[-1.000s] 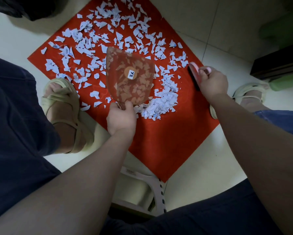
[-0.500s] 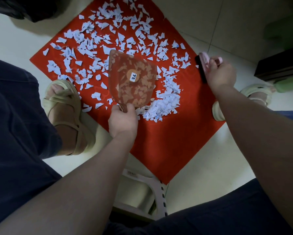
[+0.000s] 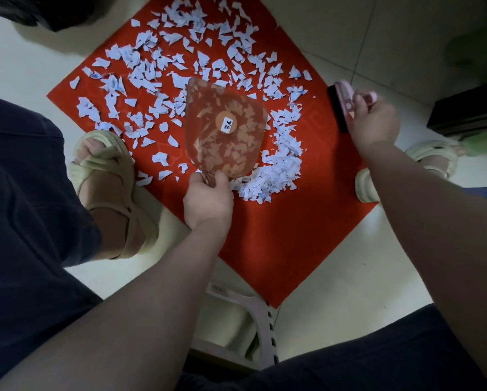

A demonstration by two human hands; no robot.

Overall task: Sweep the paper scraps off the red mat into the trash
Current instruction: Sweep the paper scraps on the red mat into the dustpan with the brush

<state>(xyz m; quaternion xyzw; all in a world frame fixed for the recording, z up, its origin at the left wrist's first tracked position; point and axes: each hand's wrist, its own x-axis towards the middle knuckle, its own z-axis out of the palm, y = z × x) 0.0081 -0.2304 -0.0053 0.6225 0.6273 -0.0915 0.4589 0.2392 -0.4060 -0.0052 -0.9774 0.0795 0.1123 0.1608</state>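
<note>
A red mat (image 3: pixel 279 241) lies cornerwise on the pale floor, its far half strewn with pale blue paper scraps (image 3: pixel 163 63). A denser heap of scraps (image 3: pixel 276 173) curves along the right side of a see-through reddish dustpan (image 3: pixel 225 131) with a round sticker. My left hand (image 3: pixel 208 198) grips the dustpan's handle at its near end, the pan lying over the scraps. My right hand (image 3: pixel 374 122) holds a pink hand brush (image 3: pixel 342 108) with black bristles above the mat's right edge, well clear of the heap.
My feet in pale sandals flank the mat, the left foot (image 3: pixel 107 187) at its left edge and the right foot (image 3: pixel 422 165) at its right corner. A white plastic stool (image 3: pixel 245 331) is under me. A dark object (image 3: pixel 39 9) lies far left; dark furniture (image 3: pixel 467 108) stands right.
My right hand has carried the brush rightward and away from the heap, out to the mat's right edge. The dustpan and my left hand have stayed in place.
</note>
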